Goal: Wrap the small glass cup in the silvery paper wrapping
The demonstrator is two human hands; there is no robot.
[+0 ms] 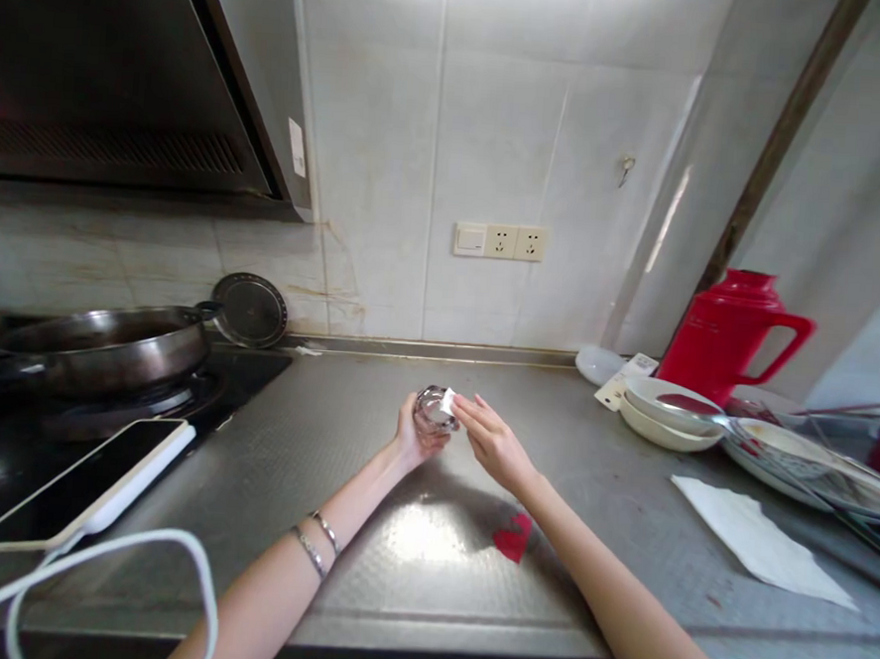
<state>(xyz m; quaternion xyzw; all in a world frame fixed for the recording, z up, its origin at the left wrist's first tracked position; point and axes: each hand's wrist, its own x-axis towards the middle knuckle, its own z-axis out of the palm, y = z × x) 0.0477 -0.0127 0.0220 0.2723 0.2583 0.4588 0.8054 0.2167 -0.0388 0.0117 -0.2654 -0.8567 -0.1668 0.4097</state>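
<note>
My left hand (413, 435) is wrapped round a small clear glass vessel (430, 414), held above the steel counter (331, 402) near its middle. The vessel's mouth is tilted toward me. Fingers pressed together, my right hand (494, 440) holds a small white piece of tissue (448, 402) against the right side of the vessel's rim. Below my right forearm, a crumpled red scrap (513, 538) lies on the counter.
A pan (111, 344) sits on the black stove at left, with a phone (83, 487) and white cable in front. At right stand a red thermos (730, 337), stacked bowls (669, 423) and dishes; a white paper sheet (759, 538) lies before them.
</note>
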